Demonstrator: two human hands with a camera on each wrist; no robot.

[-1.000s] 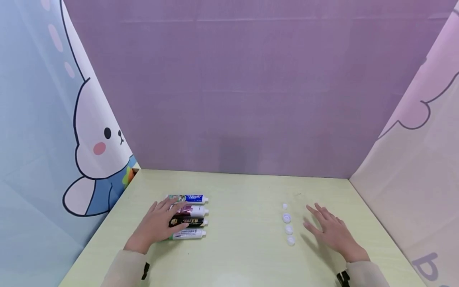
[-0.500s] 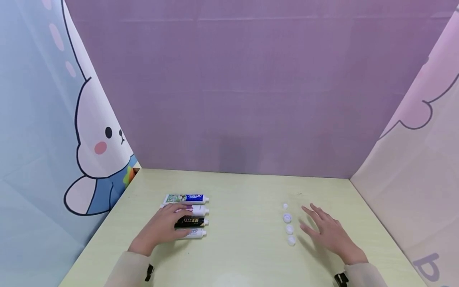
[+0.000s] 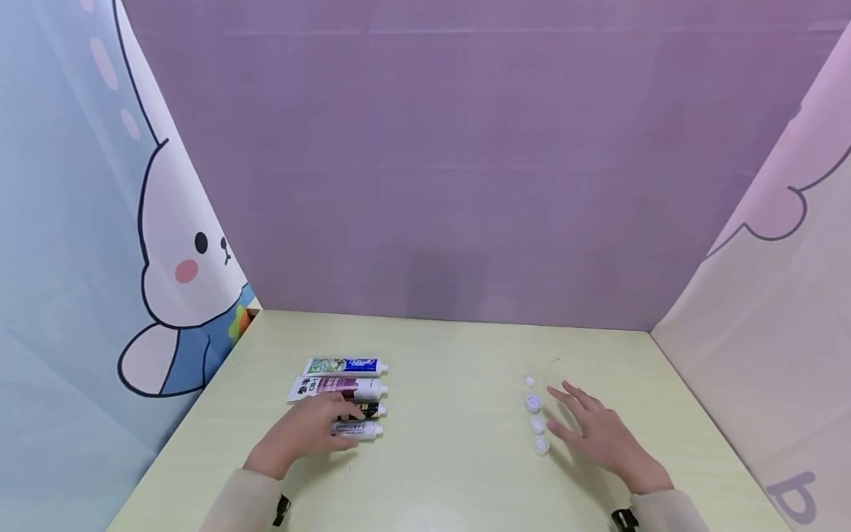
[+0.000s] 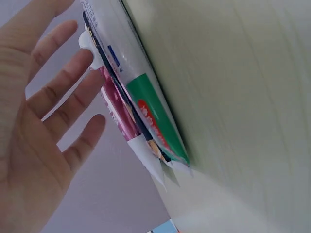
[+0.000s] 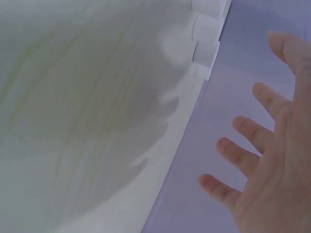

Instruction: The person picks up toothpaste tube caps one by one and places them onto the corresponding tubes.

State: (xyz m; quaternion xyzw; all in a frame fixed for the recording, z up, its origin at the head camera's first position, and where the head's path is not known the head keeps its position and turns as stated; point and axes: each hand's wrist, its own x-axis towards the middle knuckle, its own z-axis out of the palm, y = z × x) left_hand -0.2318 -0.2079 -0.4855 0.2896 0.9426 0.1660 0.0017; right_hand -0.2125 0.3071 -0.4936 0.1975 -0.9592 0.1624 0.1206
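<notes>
Several toothpaste tubes lie in a column at the left, nozzles to the right: a blue-and-green tube [image 3: 346, 366], a purple-and-white tube [image 3: 335, 387], a black tube [image 3: 372, 410] and a white tube [image 3: 362, 431] with a green end [image 4: 153, 107]. Over the nearest two hovers my left hand [image 3: 302, 432], fingers loosely spread; it hides parts of them, and the left wrist view shows its palm holding nothing. White caps stand in a column at the right, among them a wide cap [image 3: 533, 403] and the nearest cap [image 3: 541, 445]. Just right of them, my right hand [image 3: 605, 437] hangs with fingers apart, holding nothing.
The pale table [image 3: 452, 414] has a purple backdrop [image 3: 459, 162] along its far edge. A blue curtain [image 3: 60, 258] with a rabbit print hangs at the left, a pink-and-cream curtain [image 3: 784, 332] at the right.
My left hand has drawn nearer from the far tubes to the near ones, uncovering the purple-and-white tube. My right hand has drifted left toward the caps. Tubes and caps have kept their places.
</notes>
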